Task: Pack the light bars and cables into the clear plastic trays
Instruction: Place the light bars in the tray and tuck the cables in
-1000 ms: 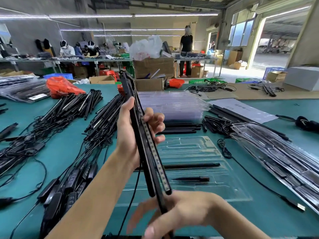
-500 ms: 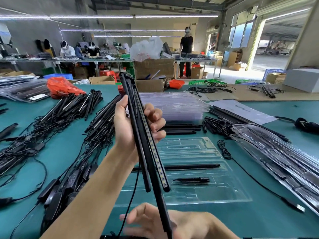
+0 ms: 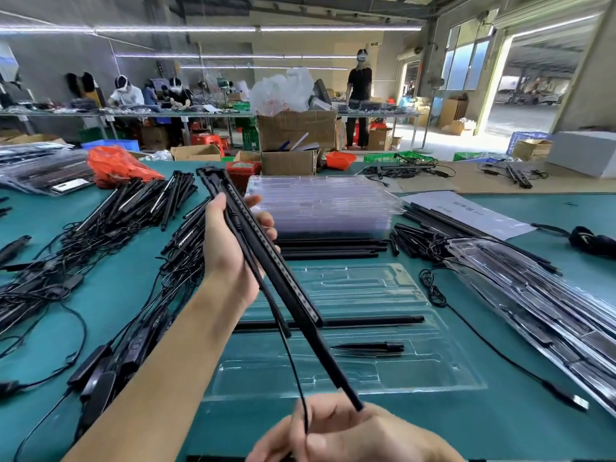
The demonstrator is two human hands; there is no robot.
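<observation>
Above the clear tray (image 3: 350, 368), the light bars (image 3: 266, 255) have tilted rightward, gripped in the left hand (image 3: 230, 248). The right hand (image 3: 336, 431) has dropped back, now pinching their cable (image 3: 293, 368); seating them comes next.

Two hands (image 3: 233, 248), perhaps three held light bars (image 3: 266, 258), one open tray (image 3: 443, 371), two bars (image 3: 366, 320) inside.

Matt black bars (image 3: 266, 258); glossy clear-plastic tray (image 3: 433, 371)
</observation>
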